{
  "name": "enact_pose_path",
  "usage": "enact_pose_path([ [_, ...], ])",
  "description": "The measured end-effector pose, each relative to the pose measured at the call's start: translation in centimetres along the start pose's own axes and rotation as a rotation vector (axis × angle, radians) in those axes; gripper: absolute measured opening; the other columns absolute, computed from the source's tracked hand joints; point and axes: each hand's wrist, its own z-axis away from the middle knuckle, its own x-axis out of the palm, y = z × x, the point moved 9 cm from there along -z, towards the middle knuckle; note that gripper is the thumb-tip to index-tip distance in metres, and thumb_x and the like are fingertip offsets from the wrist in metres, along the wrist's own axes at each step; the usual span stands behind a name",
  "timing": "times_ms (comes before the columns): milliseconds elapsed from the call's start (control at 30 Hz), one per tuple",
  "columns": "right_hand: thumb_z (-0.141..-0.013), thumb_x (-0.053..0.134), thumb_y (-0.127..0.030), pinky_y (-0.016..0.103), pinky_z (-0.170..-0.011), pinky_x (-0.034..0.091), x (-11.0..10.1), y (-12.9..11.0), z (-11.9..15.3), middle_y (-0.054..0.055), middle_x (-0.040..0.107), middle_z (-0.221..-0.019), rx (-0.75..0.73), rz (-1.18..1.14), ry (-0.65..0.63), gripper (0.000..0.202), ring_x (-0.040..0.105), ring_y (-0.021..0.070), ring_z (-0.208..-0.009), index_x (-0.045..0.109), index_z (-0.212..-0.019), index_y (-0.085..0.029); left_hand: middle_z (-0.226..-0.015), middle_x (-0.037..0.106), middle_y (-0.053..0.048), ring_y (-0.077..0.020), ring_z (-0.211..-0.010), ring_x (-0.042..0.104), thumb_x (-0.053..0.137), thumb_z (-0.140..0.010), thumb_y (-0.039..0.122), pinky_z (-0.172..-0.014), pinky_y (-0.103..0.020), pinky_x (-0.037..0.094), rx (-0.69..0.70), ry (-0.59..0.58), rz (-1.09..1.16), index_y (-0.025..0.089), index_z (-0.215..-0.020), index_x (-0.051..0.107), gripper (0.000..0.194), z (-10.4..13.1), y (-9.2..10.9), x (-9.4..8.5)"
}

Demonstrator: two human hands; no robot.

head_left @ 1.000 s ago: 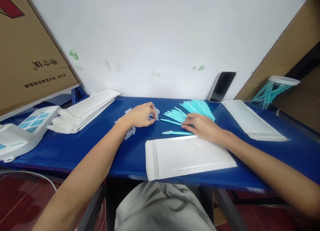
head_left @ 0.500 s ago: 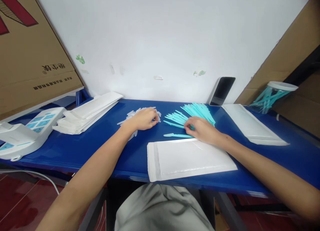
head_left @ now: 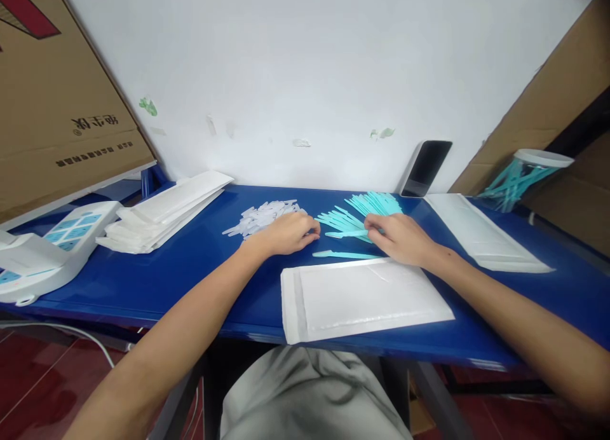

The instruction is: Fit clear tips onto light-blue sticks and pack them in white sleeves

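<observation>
My right hand (head_left: 399,236) is closed in a pinch on a teal eyebrow razor (head_left: 350,234), whose tip points left toward my other hand. My left hand (head_left: 292,233) is closed, thumb against fingers, at the right edge of a pile of small translucent plastic caps (head_left: 262,217); whatever it pinches is too small or hidden to make out. Behind my right hand a fan of teal razors (head_left: 374,203) is spread out. One single razor (head_left: 336,255) lies in front of them, along the top edge of a white padded envelope (head_left: 366,300).
A stack of white envelopes (head_left: 166,211) and a white power strip (head_left: 71,243) are at the left. To the right lie another padded envelope (head_left: 486,233) and a clear tub of teal razors (head_left: 519,179). A phone (head_left: 426,168) leans on the wall.
My left hand has moved right, off the pile of caps and closer to my right hand. My right hand has shifted slightly right with a razor in its fingers.
</observation>
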Motion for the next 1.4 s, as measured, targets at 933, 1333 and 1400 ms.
enact_pose_path([
  [933, -0.092, 0.049, -0.025, 0.03, -0.063, 0.036, 0.2, -1.5, 0.1, 0.003, 0.072, -0.078, -0.179, -0.074, -0.007, 0.023, 0.06, 0.0182, -0.067, 0.07, -0.086, -0.02, -0.089, 0.071, -0.007, -0.0201, -0.087, 0.064, 0.043, -0.098, 0.013, -0.082, -0.032, 0.048, 0.093, 0.068, 0.159, 0.018, -0.092, 0.075, 0.033, -0.6, 1.1, 0.2],
  [1333, -0.105, 0.032, -0.033, 0.034, -0.069, 0.043, 1.7, -2.9, 0.5, 0.01, 0.068, -0.086, -0.246, -0.11, -0.007, 0.036, 0.062, 0.0231, -0.076, 0.063, -0.092, -0.02, -0.079, 0.075, -0.003, -0.0145, -0.068, 0.068, 0.056, -0.085, 0.007, -0.07, -0.027, 0.054, -0.133, 0.094, 0.45, 0.015, -0.107, 0.074, 0.03, -1.1, -0.6, 1.0],
  [1400, -0.105, 0.033, -0.033, 0.034, -0.069, 0.043, 2.1, -2.9, 0.6, 0.009, 0.067, -0.086, -0.243, -0.119, -0.036, 0.035, 0.062, 0.0232, -0.077, 0.062, -0.092, -0.02, -0.078, 0.075, -0.003, -0.0138, -0.065, 0.068, 0.058, -0.085, 0.008, -0.068, -0.026, 0.054, -0.131, 0.091, 0.484, 0.015, -0.104, 0.075, 0.026, -1.2, -0.7, 1.4],
])
